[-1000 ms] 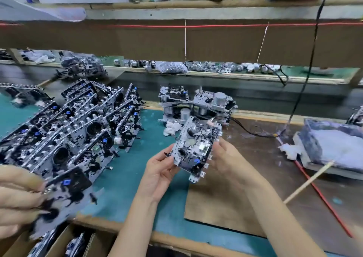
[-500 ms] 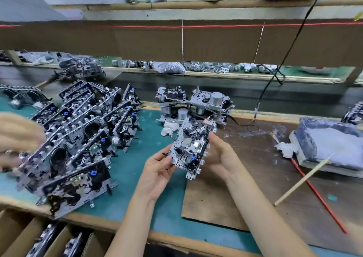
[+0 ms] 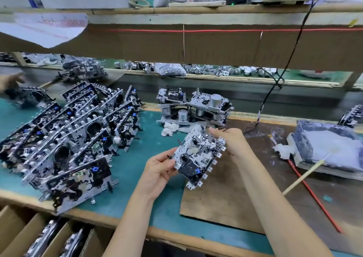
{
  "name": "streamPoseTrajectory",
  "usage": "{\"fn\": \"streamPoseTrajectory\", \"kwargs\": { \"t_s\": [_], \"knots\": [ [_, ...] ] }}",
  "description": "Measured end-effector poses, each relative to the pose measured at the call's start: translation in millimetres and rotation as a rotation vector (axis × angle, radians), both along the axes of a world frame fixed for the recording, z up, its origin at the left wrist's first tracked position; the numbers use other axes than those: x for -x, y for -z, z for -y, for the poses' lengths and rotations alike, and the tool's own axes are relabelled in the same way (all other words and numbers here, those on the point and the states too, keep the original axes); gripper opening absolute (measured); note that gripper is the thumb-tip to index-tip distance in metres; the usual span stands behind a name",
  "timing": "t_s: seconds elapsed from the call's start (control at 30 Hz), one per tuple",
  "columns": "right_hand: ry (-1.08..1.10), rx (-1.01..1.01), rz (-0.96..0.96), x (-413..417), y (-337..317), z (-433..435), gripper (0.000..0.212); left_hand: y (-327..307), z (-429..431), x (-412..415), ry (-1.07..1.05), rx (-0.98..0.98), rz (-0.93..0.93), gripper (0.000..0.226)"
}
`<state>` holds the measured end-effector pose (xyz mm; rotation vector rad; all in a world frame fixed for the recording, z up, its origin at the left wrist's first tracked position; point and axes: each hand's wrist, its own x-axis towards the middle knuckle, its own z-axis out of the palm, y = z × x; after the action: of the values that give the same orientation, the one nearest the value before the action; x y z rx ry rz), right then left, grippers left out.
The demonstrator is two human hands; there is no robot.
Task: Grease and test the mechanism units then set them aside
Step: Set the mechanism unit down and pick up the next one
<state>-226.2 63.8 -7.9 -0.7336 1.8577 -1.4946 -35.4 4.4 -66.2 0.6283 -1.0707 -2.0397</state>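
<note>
— Where is the unit (image 3: 198, 154) sitting?
— It isn't sitting. It is hanging tilted above the counter (image 3: 19, 195), over the line where the teal mat (image 3: 133, 168) is meeting the brown board (image 3: 225, 197).
— What are the hands doing?
— Both are holding it. The left hand (image 3: 159, 170) is gripping its lower left edge, with the fingers curling round it. The right hand (image 3: 229, 140) is clasping the upper right side, with the fingers wrapping the top corner.
— What is lying around it?
— A big stack (image 3: 68, 138) of units is leaning in rows on the mat to the left. A few more units (image 3: 192, 107) are standing just behind, with a white wad (image 3: 170, 129) lying in front of them. To the right a stick (image 3: 302, 176) is resting with its tip on a grey tray (image 3: 330, 146). Boxes (image 3: 59, 237) under the near edge are holding more units.
</note>
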Motion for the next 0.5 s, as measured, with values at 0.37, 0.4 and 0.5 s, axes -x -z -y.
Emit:
{"fn": "streamPoseTrajectory", "kwargs": {
  "t_s": [0.37, 0.4, 0.5],
  "knots": [
    [-0.314, -0.076, -0.257, -22, -23, -11, 0.03, -27, 7, -38, -0.119, -0.013, -0.1, 0.037],
    [-0.361, 0.066, -0.296, -33, -31, -11, 0.034, -33, 7, -48, -0.157, -0.027, -0.092, 0.037],
    [-0.546, 0.379, -0.32, -78, -52, -10, 0.051, -46, 7, -81, -0.249, -0.021, -0.082, 0.03]
  ]
}}
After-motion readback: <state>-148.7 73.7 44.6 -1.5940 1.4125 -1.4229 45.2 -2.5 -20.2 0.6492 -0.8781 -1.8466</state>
